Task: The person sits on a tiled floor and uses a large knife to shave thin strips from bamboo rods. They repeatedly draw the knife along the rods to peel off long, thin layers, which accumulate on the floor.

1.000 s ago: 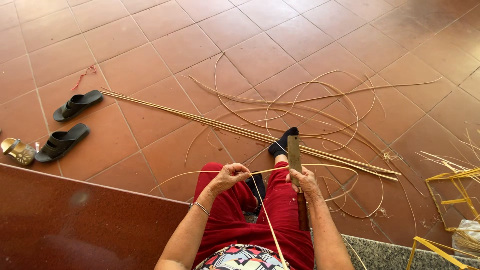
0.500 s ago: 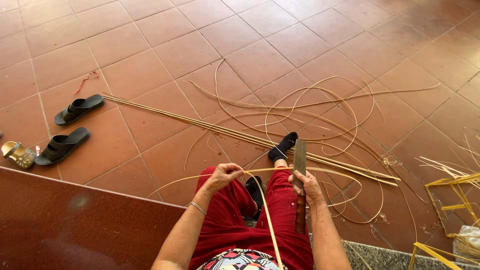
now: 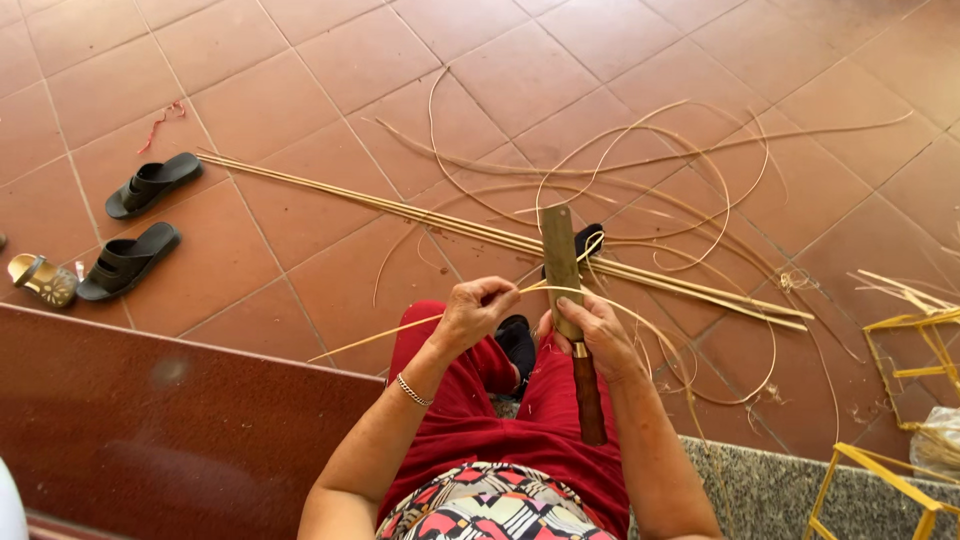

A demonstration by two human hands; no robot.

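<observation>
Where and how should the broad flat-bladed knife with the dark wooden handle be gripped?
Grip the broad flat-bladed knife with the dark wooden handle at the handle's top, by the metal collar, coming from its right side, as the right hand does. Its blade points away, and the left hand pinches the thin cane strip.

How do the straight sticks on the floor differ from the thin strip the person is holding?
The straight sticks lie bundled and rigid across the tiles; the thin strip is single, pinched in the left hand and held off the floor. The sticks stay straight, while the strip bends past the knife in the right hand. Both are pale yellow cane.
</observation>
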